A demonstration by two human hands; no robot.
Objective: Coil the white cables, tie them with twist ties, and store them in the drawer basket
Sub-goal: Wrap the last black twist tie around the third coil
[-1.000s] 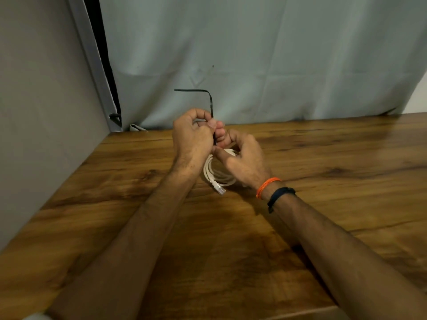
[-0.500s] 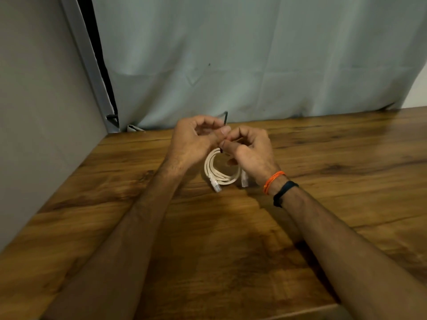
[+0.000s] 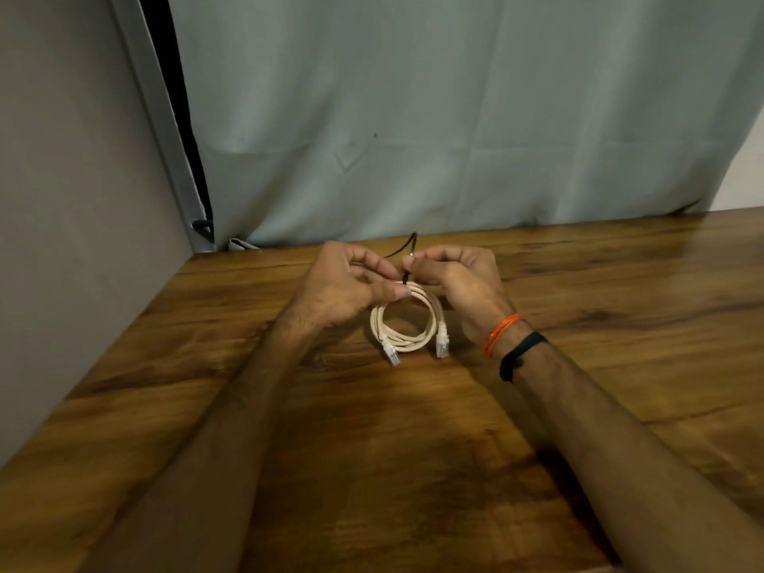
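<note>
A white cable (image 3: 407,324) is wound into a small coil, held just above the wooden table (image 3: 413,448), with both clear plugs hanging at its near side. My left hand (image 3: 343,289) pinches the top of the coil with thumb and fingers. A black twist tie (image 3: 407,258) wraps the coil's top, its ends sticking up between my hands. My right hand (image 3: 459,283) pinches the tie's ends. No drawer basket is in view.
A pale curtain (image 3: 454,117) hangs along the table's far edge. A grey wall panel (image 3: 74,200) bounds the left side. A small white scrap (image 3: 242,244) lies at the back left corner. I wear orange and black bands on my right wrist.
The tie's long bent end, once standing high above my hands, is now short and close to the coil. My hands have drawn apart, so the whole coil and both plugs show.
</note>
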